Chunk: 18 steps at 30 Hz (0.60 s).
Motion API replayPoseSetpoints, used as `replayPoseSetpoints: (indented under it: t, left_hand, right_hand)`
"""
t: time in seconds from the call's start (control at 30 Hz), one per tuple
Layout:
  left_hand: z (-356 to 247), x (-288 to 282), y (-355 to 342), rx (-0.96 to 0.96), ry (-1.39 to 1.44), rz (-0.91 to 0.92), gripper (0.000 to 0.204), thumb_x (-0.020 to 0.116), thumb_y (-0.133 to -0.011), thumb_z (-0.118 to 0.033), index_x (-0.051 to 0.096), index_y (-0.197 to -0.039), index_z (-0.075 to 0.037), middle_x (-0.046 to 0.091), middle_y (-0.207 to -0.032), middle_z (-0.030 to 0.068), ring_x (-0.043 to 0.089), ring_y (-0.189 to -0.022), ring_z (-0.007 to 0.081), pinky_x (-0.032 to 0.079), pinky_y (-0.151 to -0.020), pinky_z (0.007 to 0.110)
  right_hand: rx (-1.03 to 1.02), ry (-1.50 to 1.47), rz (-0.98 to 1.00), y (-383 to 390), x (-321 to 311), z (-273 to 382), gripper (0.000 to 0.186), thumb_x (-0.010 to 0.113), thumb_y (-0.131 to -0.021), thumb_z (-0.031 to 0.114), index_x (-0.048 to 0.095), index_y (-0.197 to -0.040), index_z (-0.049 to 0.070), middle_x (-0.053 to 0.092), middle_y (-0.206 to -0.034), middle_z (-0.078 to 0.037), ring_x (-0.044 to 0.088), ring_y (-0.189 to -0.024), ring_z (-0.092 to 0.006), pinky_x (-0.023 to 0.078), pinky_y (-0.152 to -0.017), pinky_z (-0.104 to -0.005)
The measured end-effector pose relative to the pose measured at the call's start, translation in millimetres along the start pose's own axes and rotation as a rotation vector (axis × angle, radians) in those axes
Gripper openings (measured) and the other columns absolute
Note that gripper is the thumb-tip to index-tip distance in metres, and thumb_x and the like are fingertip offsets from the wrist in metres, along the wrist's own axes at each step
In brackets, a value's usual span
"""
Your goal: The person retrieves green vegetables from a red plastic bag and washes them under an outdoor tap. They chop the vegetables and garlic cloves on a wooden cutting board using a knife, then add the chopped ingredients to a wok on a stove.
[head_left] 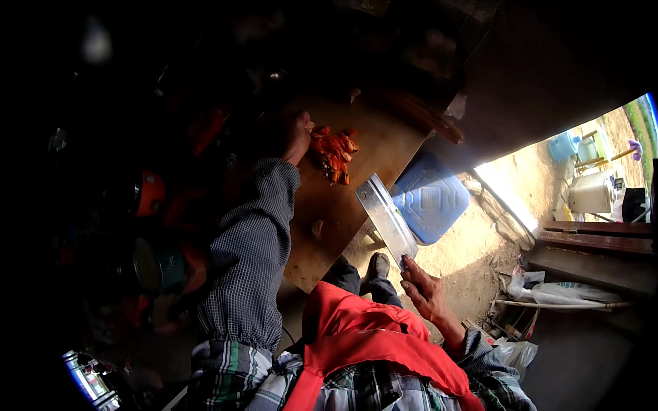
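Head view, dim over the far and left side, bright at the right. From my remote seat, the key relation: the heap of red food pieces (334, 157) lies on the brown counter (387, 144), immediately to the right of the fingers of the left hand (297, 139) and reaching nearer the body than they do. Its long axis runs roughly from the far side toward the wearer, tilting a little rightward at the near end. The left hand is clearly the nearer one; the right hand (430, 298) is well apart from the heap, beyond the counter's near-right edge. Left fingers: curled, with a small pale patch at their tips; I cannot tell whether that is a held piece or the fingertips themselves, nor whether they touch the heap, since shadow covers the contact. Right fingers: closed around the near end of the cleaver (388, 218), little of its handle visible. I note the blade slanting up and left from the fist, its far end overlapping the counter edge in my view, with a gap of bare counter between it and the heap. Behind the blade, lower down, I log a blue plastic stool (439, 195); a pale scrap (317, 229) lies on the counter nearer the wearer, apart from the heap.
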State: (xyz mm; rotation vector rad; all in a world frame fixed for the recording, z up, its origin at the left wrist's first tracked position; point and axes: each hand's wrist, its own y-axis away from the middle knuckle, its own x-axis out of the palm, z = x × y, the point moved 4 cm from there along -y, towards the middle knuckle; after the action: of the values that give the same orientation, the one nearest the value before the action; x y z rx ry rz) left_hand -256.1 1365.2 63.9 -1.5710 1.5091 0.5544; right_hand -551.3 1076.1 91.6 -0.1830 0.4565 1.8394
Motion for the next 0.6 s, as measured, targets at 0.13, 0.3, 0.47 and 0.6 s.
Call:
replayPoseSetpoints:
  t: [0.13, 0.3, 0.47, 0.6]
  left_hand:
    - [57, -14, 38, -0.305, 0.712, -0.158, 0.015, 0.059, -0.076, 0.006, 0.051, -0.086, -0.002, 0.055, -0.078, 0.004, 0.052, -0.069, 0.0115, 0.045, -0.063, 0.024]
    - [-25, -20, 163, -0.392, 0.53, 0.111, 0.013, 0.063, -0.075, 0.002, 0.055, -0.086, -0.001, 0.057, -0.076, 0.0019, 0.053, -0.07, 0.009, 0.046, -0.065, 0.024]
    - [-24, -6, 211, -0.439, 0.42, -0.092, 0.021, 0.059, -0.081, 0.0, 0.056, -0.102, 0.002, 0.061, -0.084, 0.0102, 0.058, -0.074, 0.0143, 0.048, -0.07, 0.026]
    - [-17, -12, 225, -0.43, 0.34, -0.126, 0.032, 0.059, -0.082, -0.004, 0.055, -0.114, -0.002, 0.056, -0.08, 0.0042, 0.054, -0.064, 0.0106, 0.044, -0.057, 0.023]
  right_hand:
    - [-0.058, 0.007, 0.029, 4, 0, 6, 0.049, 0.057, -0.084, 0.013, 0.042, -0.13, 0.004, 0.062, -0.095, -0.016, 0.062, -0.086, -0.0216, 0.047, -0.075, -0.03]
    - [-0.133, 0.073, 0.056, 2, -7, 11, 0.049, 0.058, -0.083, 0.01, 0.043, -0.129, 0.004, 0.062, -0.093, -0.016, 0.062, -0.082, -0.0232, 0.048, -0.073, -0.0306]
    - [-0.188, 0.132, 0.181, -8, -2, 16, 0.048, 0.058, -0.083, 0.007, 0.044, -0.129, 0.006, 0.062, -0.099, -0.018, 0.063, -0.09, -0.0256, 0.049, -0.074, -0.0321]
    - [-0.322, 0.266, 0.142, -21, 9, 11, 0.054, 0.061, -0.079, 0.014, 0.043, -0.131, 0.016, 0.061, -0.082, -0.013, 0.062, -0.069, -0.029, 0.049, -0.061, -0.0369]
